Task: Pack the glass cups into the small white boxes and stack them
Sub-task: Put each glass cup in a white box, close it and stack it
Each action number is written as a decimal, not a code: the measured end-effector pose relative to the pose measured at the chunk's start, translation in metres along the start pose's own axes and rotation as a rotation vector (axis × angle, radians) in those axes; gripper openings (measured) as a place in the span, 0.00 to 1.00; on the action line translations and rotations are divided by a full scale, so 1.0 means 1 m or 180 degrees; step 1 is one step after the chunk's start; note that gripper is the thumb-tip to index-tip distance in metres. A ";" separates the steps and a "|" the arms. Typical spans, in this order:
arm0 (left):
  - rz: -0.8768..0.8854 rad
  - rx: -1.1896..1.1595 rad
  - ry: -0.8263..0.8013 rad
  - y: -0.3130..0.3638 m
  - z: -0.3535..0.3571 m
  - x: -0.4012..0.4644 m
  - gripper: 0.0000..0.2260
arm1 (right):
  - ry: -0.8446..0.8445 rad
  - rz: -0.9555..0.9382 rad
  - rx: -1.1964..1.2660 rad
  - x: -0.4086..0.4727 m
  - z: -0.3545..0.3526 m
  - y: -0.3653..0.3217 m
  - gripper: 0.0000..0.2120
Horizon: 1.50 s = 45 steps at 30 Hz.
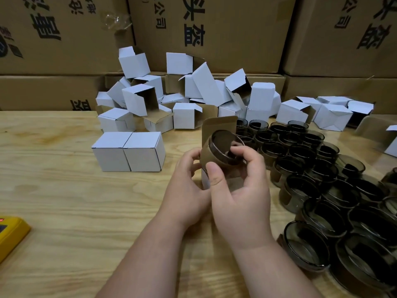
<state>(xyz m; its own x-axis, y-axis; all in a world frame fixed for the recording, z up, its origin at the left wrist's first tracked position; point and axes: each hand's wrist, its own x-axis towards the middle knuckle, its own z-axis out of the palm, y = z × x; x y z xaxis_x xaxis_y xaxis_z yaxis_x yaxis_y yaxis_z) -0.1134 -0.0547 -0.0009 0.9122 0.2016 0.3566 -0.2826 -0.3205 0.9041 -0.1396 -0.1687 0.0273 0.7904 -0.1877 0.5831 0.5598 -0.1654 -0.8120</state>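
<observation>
My right hand grips a smoky glass cup, tilted with its mouth facing me, thumb on its near side and fingers curled over the rim. The cup sits partly inside a small open box whose brown flap stands up behind it. My left hand holds that box from the left; most of the box is hidden by my hands. Two closed white boxes stand side by side on the table to the left. Many more dark glass cups cover the table to the right.
A heap of open white boxes lies behind my hands, with more at the back right. Large brown cartons wall off the far side. A yellow object lies at the left edge of the wooden table.
</observation>
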 end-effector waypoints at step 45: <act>0.0100 -0.0633 0.0321 0.008 0.001 0.002 0.29 | -0.0492 0.0844 -0.0961 0.003 0.008 0.031 0.12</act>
<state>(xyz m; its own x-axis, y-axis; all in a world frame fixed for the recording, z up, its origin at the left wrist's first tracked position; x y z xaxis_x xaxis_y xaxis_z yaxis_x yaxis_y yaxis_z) -0.1132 -0.0574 0.0069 0.8706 0.2891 0.3982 -0.3726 -0.1412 0.9172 -0.1180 -0.1664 0.0035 0.9379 -0.1184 0.3259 0.2525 -0.4111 -0.8759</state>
